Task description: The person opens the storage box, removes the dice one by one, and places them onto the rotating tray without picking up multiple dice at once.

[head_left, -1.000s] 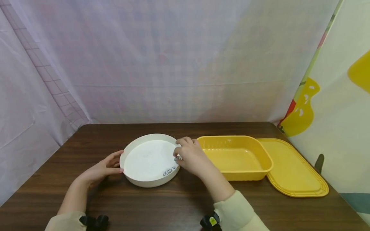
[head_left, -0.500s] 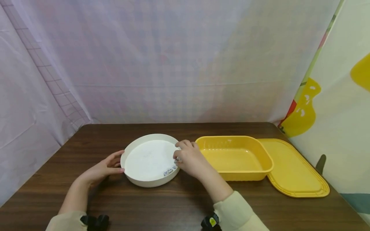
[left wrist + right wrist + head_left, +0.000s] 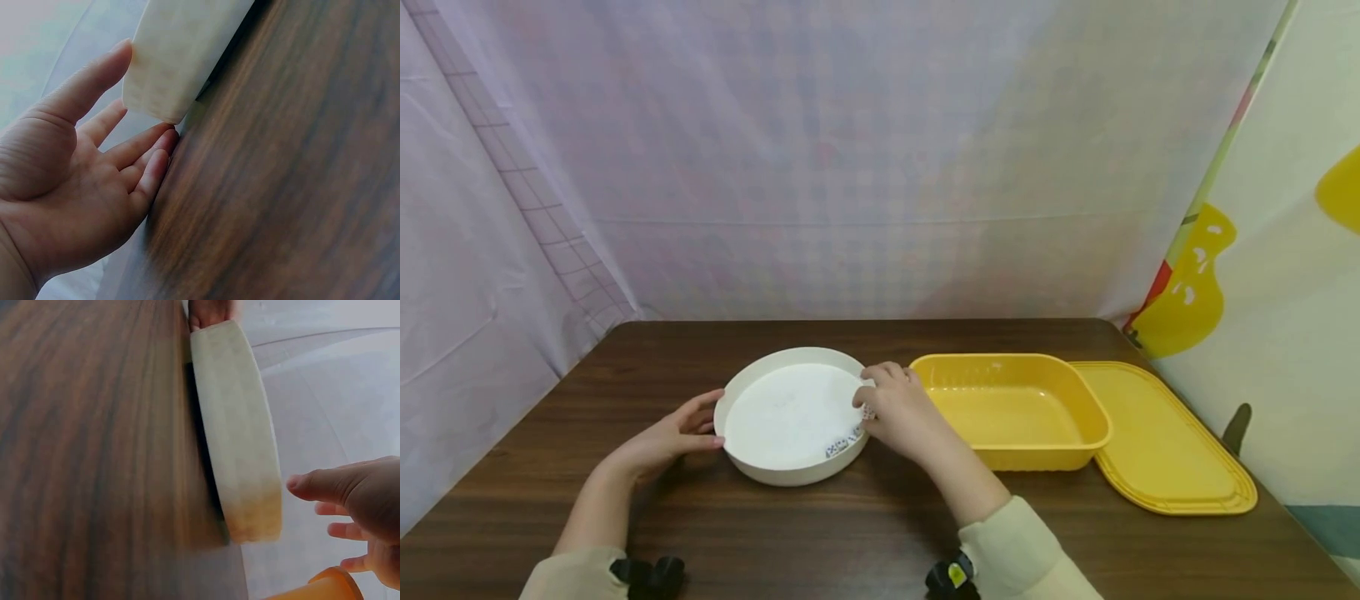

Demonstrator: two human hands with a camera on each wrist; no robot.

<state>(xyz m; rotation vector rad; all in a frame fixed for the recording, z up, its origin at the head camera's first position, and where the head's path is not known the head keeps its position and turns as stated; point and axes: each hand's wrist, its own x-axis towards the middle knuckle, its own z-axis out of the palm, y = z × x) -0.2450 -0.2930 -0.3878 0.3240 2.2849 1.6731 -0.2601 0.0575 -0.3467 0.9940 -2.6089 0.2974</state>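
Note:
A round white tray (image 3: 782,417) stands on the brown table. Small white pieces with dark blue patterns (image 3: 842,443) line its inner wall at the lower right. My left hand (image 3: 662,442) rests against the tray's left side; its straight thumb and fingers (image 3: 145,147) touch the outer wall. At the right rim is my right hand (image 3: 898,408), fingers bent over the edge. Between its thumb and forefinger a patterned patch shows; whether they touch it I cannot tell. In the right wrist view the fingers (image 3: 344,531) stand apart, with no piece visible between them.
A yellow rectangular box (image 3: 1011,408), uncovered, stands just right of my right hand. Its flat yellow lid (image 3: 1176,442) lies on the table (image 3: 790,542) farther right. Pale curtains hang behind the table and at the left.
The gap between my right thumb and forefinger has widened slightly, and the hand has shifted a little right. The left hand and tray stay nearly in place.

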